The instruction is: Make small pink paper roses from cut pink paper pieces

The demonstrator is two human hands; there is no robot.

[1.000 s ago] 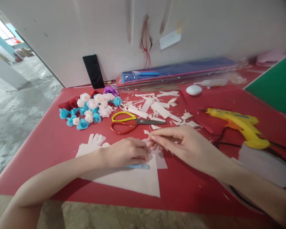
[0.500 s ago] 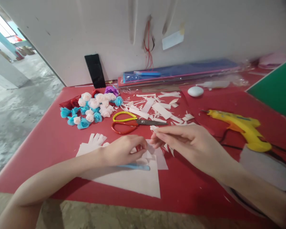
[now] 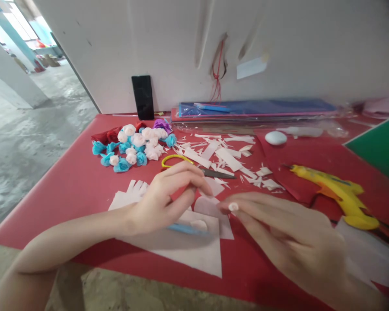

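My right hand point(image 3: 288, 237) pinches a small white rolled bit of paper point(image 3: 233, 207) between thumb and fingertips. To its left, my left hand point(image 3: 170, 196) hovers over the paper sheets, its fingers loosely bent and apart, with nothing visible in them. Beneath it lie white paper sheets point(image 3: 194, 257) with a light blue pen-like stick point(image 3: 184, 229) on top. The scissors point(image 3: 218, 173), with a yellow and a red handle, rest just beyond my left hand, which partly hides them. White paper scraps point(image 3: 228, 159) are scattered past the blades.
Blue, pink, red and purple paper flowers point(image 3: 138, 140) cluster at the left. A yellow glue gun point(image 3: 337, 190) lies at the right, its cord trailing. Along the back are a phone point(image 3: 142, 97), wrapped blue sheets point(image 3: 262, 107) and a white oval object point(image 3: 275, 138). A green panel point(image 3: 382, 149) stands at the right.
My right hand has drawn nearer and turned, bringing the white bit into sight. My left hand has lifted, its fingers spreading over the scissors' handles. The camera view has shifted.
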